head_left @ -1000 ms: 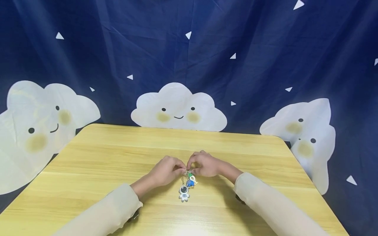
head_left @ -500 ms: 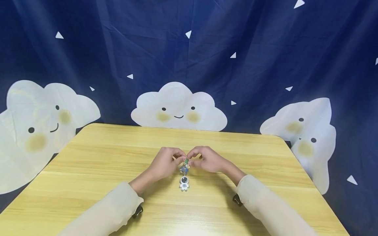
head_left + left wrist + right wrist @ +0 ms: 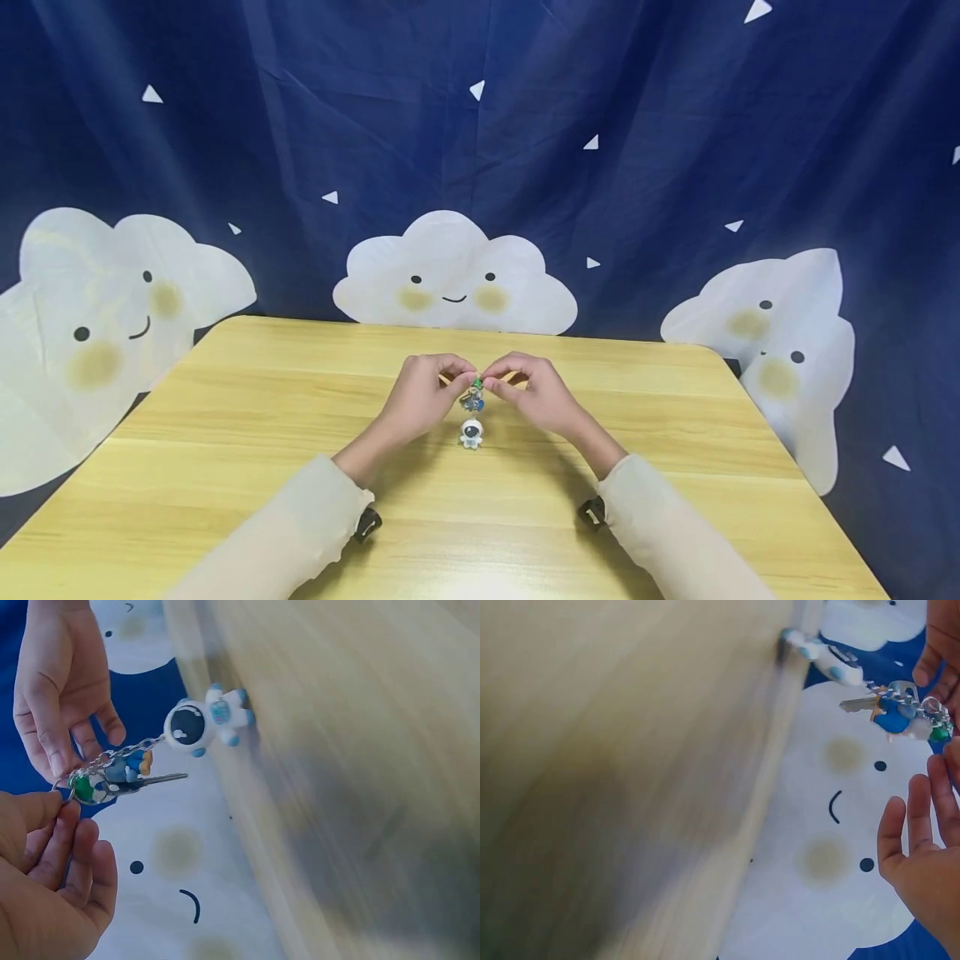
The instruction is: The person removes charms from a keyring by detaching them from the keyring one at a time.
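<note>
Left hand (image 3: 418,398) and right hand (image 3: 542,397) both pinch a silvery metal ring (image 3: 73,793), a white astronaut-shaped charm (image 3: 471,434) below them

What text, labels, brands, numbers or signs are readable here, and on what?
None readable in any view.
Astronaut charm: blue chest patch, any marking too small and blurred to read.
Key: no stamp legible.
Dark pieces at the cuffs: too small to read.
Backdrop: printed cloud faces and white triangles, no lettering visible.
</note>
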`<state>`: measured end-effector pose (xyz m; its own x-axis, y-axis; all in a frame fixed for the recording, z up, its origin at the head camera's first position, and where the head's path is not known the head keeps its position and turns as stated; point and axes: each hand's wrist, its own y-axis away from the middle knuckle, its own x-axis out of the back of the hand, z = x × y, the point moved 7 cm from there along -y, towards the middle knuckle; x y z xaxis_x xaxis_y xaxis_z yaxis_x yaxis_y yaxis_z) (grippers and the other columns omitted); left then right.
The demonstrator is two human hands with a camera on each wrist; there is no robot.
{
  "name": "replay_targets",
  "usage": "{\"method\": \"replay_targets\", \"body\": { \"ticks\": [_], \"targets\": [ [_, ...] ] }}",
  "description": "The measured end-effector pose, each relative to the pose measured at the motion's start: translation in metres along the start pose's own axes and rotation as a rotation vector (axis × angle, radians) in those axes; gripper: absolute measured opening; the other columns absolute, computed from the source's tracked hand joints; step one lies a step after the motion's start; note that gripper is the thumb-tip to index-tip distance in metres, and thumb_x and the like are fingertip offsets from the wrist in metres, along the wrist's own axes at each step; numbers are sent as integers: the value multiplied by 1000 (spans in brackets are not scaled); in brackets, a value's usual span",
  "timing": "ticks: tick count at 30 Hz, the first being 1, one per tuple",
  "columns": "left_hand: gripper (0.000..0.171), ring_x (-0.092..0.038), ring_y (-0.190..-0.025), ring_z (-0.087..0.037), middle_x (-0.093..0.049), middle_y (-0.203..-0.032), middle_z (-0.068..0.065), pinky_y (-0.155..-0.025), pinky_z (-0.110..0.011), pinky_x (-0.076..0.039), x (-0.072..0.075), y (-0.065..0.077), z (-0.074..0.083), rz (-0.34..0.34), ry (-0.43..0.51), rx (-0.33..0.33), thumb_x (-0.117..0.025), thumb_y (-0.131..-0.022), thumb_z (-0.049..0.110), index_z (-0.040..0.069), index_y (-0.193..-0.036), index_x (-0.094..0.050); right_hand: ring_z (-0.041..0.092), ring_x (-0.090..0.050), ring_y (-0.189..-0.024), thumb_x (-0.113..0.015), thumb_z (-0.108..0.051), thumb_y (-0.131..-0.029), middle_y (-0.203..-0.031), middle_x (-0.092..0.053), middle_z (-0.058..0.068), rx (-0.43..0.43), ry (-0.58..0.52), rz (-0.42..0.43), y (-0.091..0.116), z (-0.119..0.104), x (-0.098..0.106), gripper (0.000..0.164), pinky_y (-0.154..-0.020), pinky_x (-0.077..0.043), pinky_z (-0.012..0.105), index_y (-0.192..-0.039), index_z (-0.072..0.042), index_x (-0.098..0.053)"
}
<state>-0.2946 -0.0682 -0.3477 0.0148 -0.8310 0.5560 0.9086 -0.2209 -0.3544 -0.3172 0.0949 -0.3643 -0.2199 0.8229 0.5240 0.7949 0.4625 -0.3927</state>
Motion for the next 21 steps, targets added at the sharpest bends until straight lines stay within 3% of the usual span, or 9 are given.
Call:
{"method": "replay_targets", "body": {
  "ticks": [4, 12, 21],
  "targets": [
    [8, -68, -77, -8, -76, -88, 6, -71, -28, -58, 2, -3, 3, 25, 20, 6, -71, -98, 14, 12, -98, -79, 17, -65, -87, -70, -9, -98, -95, -73, 4, 5, -15, 39, -3, -6, 4, 5, -82, -56, 44, -98, -9, -76],
    [11, -68, -83, -9, -76, -90, 9, -74, -32, -58, 9, -7, 10, 95, 99, -2, -72, -98, 20, 14, -102, -79, 18, -54, -75, -64, -8, -102, -85, -65, 11, 15, -64, 102, -5, -18, 8, 9, -69, -48, 29, -99, -2, -69],
    [16, -67, -89, -16, -76, -94, 3, -77, -36, -58, 6, -6, 2, 152, 204, 24, -68, -100, 20, 10, -106, -79, 19, -57, -79, -62, -10, -103, -89, -65, 22, 39, -99, 172, -8, -34, 21, 12, -76, -50, 33, -97, -1, -68]
  ]
}}
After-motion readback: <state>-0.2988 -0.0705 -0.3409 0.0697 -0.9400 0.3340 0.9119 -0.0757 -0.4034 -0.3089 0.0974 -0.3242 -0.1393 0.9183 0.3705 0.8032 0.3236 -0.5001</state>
